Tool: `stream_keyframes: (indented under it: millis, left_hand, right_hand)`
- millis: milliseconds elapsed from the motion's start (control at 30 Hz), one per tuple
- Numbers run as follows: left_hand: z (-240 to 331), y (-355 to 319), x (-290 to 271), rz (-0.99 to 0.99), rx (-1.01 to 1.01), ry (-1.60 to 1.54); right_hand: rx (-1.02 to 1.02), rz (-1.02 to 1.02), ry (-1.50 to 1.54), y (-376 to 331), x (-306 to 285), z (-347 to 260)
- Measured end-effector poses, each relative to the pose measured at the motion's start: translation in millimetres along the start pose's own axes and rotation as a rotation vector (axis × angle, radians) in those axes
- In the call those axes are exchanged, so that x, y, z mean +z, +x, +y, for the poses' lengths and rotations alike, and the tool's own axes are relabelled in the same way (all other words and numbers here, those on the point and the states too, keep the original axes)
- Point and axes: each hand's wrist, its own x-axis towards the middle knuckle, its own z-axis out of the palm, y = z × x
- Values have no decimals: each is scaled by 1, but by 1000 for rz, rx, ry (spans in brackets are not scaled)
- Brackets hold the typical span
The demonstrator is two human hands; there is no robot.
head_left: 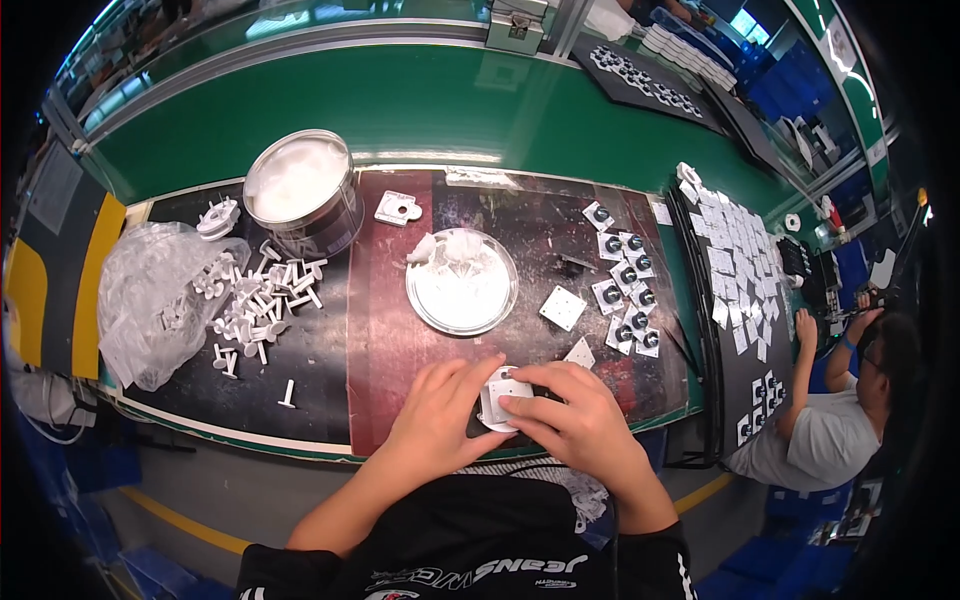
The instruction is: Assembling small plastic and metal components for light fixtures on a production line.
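Note:
At the table's near edge, a white plastic part (503, 402) with a rounded rim and a flat square face is between my two hands. My left hand (436, 415) closes on its left side, index finger and thumb touching the rim. From the right, my right hand (575, 415) presses its fingertips on the flat face and edge. Just beyond lies a round dish (462, 290) with white paste heaped at its far side. Beside my right hand are a white square plate (563, 308) and another, tilted plate (581, 353), partly hidden by that hand.
Left are a tin of white paste (300, 185), loose white pegs (262, 303) and a clear plastic bag (165, 300). Several white squares with dark round pieces (628, 270) stand right. A black tray (712, 400) holds many white plates. A co-worker (835, 420) sits beyond it.

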Motion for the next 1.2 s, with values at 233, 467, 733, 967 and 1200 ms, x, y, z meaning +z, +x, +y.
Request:
stream_keyframes:
  millis: [233,467,733,967,1200]
  left_hand:
    - [2,0,0,10,-3,-6]
    - [1,-1,2,29,18,16]
    - [2,-1,3,29,8,14]
    - [3,1,2,37,13,12]
    - [0,1,3,69,25,-2]
  right_hand:
    - [-132,-5,-25,-3,4,17]
    - [-97,89,88,-12,1,26]
    - [-227,76,-117,-20,-3,21]
    - [-166,52,-48,-16,-17,18]
    - [-173,210,195,8,-30,-1]
